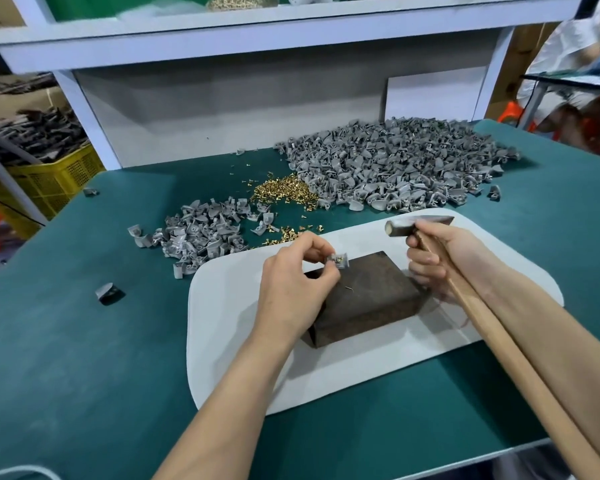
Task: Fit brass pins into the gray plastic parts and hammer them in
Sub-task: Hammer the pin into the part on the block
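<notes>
My left hand (296, 271) pinches a small gray plastic part (339, 260) with brass pins in it, just above the back left corner of a dark metal block (367, 299). My right hand (440, 254) grips a hammer (418, 225) close under its head, the long wooden handle running back along my forearm. The hammer head hovers above the block's far right side. One loose brass pin (349, 289) lies on the block's top. A heap of brass pins (284, 192) sits behind, between two piles of gray parts.
The block rests on a white mat (326, 375) on the green table (83, 341). A large pile of gray parts (395, 164) lies at the back right, a smaller pile (201, 230) at the left. Stray parts (108, 293) lie on the left. A person sits far right.
</notes>
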Demonstrator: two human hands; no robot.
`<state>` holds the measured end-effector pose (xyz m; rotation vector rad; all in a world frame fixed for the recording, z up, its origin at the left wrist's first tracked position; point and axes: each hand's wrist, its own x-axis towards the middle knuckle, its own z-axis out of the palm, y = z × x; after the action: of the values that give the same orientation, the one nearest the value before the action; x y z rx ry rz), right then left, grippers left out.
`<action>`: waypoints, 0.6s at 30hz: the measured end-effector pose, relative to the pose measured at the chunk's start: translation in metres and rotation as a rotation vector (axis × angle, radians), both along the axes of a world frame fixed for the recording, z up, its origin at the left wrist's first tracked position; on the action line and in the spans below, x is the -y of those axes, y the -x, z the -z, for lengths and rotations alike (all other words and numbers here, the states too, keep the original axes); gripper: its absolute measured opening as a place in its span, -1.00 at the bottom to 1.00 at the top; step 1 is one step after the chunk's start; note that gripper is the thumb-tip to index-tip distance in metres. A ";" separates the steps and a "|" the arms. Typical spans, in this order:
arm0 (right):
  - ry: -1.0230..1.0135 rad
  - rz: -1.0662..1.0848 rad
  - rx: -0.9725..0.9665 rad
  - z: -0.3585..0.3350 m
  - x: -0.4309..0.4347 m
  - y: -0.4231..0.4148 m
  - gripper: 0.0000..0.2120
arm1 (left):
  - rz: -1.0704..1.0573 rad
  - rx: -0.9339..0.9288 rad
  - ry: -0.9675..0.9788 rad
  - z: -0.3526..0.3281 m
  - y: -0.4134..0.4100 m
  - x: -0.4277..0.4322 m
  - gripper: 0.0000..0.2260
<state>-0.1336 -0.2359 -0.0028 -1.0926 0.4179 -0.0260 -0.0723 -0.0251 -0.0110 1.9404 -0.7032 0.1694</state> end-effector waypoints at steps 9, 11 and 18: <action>1.080 0.024 -0.077 -0.040 -0.067 0.016 -0.66 | -0.042 0.028 -0.059 -0.008 0.007 0.001 -0.90; 1.186 -0.001 -0.112 -0.045 -0.076 0.016 -0.65 | -0.042 0.026 -0.083 -0.010 0.008 0.001 -0.91; 1.482 -0.073 -0.165 -0.051 -0.088 0.016 -0.59 | -0.047 -0.020 -0.085 -0.016 0.013 0.000 -0.93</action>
<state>-0.1498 -0.1482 0.0479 -2.5813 0.4951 -0.2059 -0.0857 -0.0252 0.0053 2.0380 -0.6610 0.1517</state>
